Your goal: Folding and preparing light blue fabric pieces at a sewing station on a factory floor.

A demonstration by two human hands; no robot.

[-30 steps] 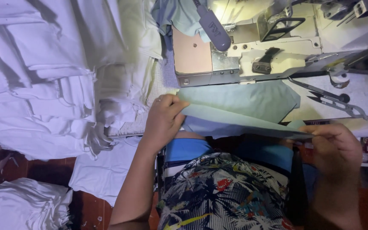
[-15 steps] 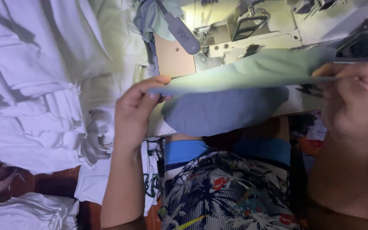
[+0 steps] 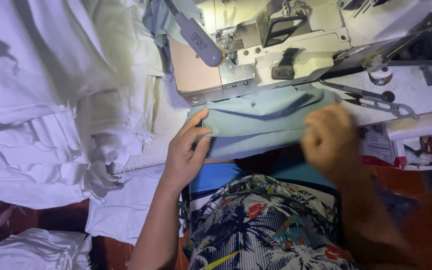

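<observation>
Sewing machine [image 3: 276, 45] table, green cloth [image 3: 261, 120] pinched in left hand [image 3: 186, 152] fingers, blurred right hand [image 3: 328, 140] grip unclear

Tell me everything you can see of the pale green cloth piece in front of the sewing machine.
The pale green cloth piece looks like thin woven fabric, folded into soft layers with dark creases across the top. It lies across the front edge of the white sewing machine table, just below the machine's base. The left hand pinches its left end between thumb and fingers; the blurred right hand covers its right part. Its lower edge hangs toward the lap.
</observation>
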